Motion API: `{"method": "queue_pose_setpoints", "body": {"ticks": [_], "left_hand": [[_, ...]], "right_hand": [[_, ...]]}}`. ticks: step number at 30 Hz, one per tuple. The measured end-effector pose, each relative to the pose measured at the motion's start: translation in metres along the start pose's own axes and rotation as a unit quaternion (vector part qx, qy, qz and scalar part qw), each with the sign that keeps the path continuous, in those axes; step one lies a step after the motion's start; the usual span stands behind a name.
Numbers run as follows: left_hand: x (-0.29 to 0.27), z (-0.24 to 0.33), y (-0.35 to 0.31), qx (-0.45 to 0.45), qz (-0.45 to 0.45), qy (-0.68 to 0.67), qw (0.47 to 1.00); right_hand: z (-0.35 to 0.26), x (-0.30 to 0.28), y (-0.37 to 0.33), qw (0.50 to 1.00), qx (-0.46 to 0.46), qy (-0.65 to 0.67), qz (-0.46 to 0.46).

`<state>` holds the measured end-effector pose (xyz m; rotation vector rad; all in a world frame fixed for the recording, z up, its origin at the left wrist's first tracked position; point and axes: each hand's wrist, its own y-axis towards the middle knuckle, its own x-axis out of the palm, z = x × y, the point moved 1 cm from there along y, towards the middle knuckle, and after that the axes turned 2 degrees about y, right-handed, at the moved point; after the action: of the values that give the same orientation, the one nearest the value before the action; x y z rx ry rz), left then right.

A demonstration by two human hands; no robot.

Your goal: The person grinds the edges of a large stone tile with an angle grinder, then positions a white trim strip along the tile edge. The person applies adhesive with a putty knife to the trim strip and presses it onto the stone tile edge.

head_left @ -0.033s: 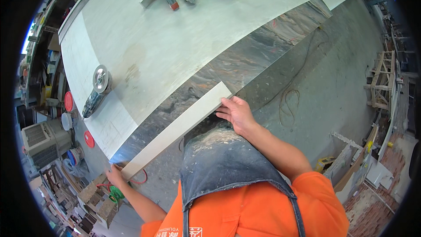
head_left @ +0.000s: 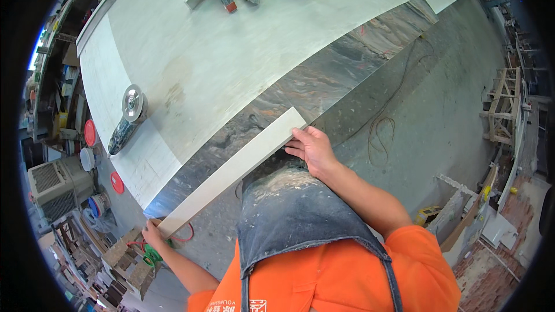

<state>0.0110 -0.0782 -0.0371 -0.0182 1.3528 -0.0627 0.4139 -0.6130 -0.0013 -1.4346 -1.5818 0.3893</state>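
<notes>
Long straight off-white strip point(head_left: 231, 174), lower centre-left of frame, along lower edge of glossy dark veined slab point(head_left: 324, 75); left hand point(head_left: 151, 233) grasps its lower-left end, right hand point(head_left: 312, 149) pinches its upper-right end. Slab edges broad pale smudged worktop point(head_left: 219, 46); dark-bodied disc grinder point(head_left: 130, 117) at left. Grey-green floor point(head_left: 442, 92) right, wooden slatted frame point(head_left: 503, 107) far right.

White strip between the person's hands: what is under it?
Dark marbled slab shows along the far side of the white strip, and grey floor past its near side. The strip covers whatever is directly beneath; whether the slab continues there cannot be seen.
</notes>
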Motion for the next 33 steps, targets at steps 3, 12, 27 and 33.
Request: {"method": "queue_pose_setpoints", "body": {"ticks": [3,12,27,33], "left_hand": [[0.005,-0.010,-0.013,-0.108,-0.177,-0.340,0.918],[0.001,0.020,-0.030,-0.034,-0.176,-0.312,0.933],[-0.012,0.048,-0.050,-0.007,-0.194,-0.325,0.925],[-0.003,0.055,-0.025,0.247,0.189,0.110,0.944]], "right_hand": [[0.001,0.001,0.001,1.000,-0.011,-0.014,0.021],[0.001,0.006,-0.001,0.999,-0.021,-0.001,0.027],[0.001,0.007,-0.004,0.999,-0.018,-0.007,0.041],[-0.004,0.001,-0.006,1.000,0.001,-0.004,0.009]]}}
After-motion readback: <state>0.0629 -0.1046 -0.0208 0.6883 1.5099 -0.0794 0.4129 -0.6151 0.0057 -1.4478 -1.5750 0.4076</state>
